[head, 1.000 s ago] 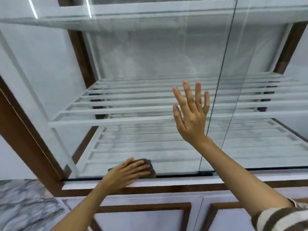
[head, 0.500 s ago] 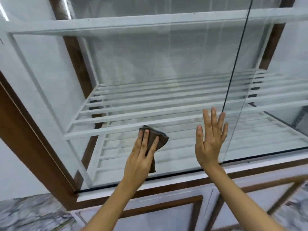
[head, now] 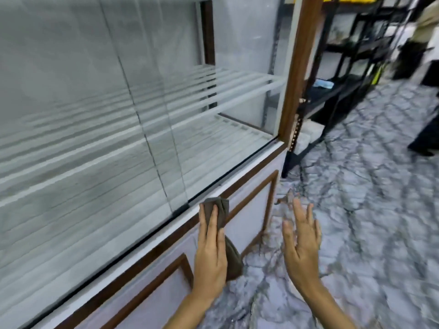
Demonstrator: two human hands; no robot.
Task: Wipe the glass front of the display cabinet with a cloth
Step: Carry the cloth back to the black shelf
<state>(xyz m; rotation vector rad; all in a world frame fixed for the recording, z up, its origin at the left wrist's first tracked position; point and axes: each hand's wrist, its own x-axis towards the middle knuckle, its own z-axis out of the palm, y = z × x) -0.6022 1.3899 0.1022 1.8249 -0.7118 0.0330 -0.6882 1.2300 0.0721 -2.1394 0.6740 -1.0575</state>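
Note:
The display cabinet's glass front point(head: 99, 119) fills the left of the view, with white slatted shelves behind it. My left hand point(head: 210, 252) holds a dark grey-brown cloth point(head: 221, 213) in front of the cabinet's lower ledge point(head: 240, 173), off the glass. The cloth sticks out above my fingers and hangs below my palm. My right hand point(head: 301, 243) is to the right of it, fingers spread, holding nothing, over the floor.
The cabinet has a brown wooden corner post point(head: 297, 67) and a white base with brown panel trim point(head: 259, 198). Black shelving point(head: 344, 67) stands beyond the post. The floor point(head: 368, 186) is grey-veined marble. Another person's dark legs point(head: 425, 134) are at the right edge.
The view has swung right toward the cabinet's corner and the floor. Both hands have come off the glass; the left one still holds the cloth, now lower, by the ledge.

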